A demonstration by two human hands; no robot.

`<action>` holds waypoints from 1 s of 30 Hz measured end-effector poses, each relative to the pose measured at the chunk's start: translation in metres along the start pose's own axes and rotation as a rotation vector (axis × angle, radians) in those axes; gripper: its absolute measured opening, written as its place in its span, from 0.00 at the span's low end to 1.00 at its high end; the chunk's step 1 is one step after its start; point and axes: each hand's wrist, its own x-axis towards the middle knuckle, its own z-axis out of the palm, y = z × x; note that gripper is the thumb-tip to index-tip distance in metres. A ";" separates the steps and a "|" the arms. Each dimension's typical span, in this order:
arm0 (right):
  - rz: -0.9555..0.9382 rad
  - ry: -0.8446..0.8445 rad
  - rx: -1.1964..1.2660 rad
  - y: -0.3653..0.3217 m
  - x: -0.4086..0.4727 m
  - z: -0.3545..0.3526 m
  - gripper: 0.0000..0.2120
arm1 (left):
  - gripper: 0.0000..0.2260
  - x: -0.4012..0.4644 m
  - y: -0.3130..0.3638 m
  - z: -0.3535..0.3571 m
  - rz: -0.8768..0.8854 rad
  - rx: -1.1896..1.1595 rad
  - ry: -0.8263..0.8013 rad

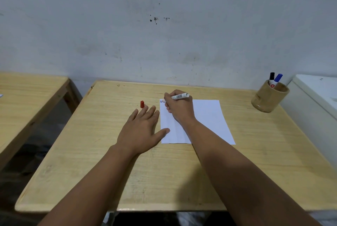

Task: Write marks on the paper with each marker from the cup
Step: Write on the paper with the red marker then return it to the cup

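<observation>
The right hand (179,108) is closed around an uncapped marker (179,96), its tip down at the far left corner of the paper (209,116), next to a small dark mark there. The left hand (142,131) lies open and flat on the table (164,171), holding nothing; only its thumb reaches the paper's left edge, so a firm stroke could probably drag or swing the sheet. Writing this close to the corner, the tip might run off onto the wood. The red cap (142,104) stands just beyond the left fingertips and could be knocked away. The cup (269,97) at the far right corner holds a black and a blue marker, and reaching for it across the paper risks smudging wet ink.
</observation>
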 end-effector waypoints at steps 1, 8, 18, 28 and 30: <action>0.000 -0.001 -0.008 0.000 0.000 0.000 0.13 | 0.37 0.000 0.000 0.000 -0.001 -0.001 -0.003; -0.018 -0.006 -0.045 -0.002 -0.001 0.001 0.12 | 0.37 0.001 0.000 0.000 -0.001 0.004 -0.003; 0.018 -0.001 0.212 -0.020 -0.008 -0.013 0.15 | 0.38 0.000 0.000 -0.001 -0.012 -0.036 -0.003; 0.056 0.047 0.394 -0.072 -0.010 -0.079 0.10 | 0.30 0.001 0.007 -0.010 -0.048 -0.038 0.200; 0.026 0.055 0.364 -0.069 -0.015 -0.090 0.04 | 0.24 0.007 0.011 -0.015 -0.101 -0.048 0.390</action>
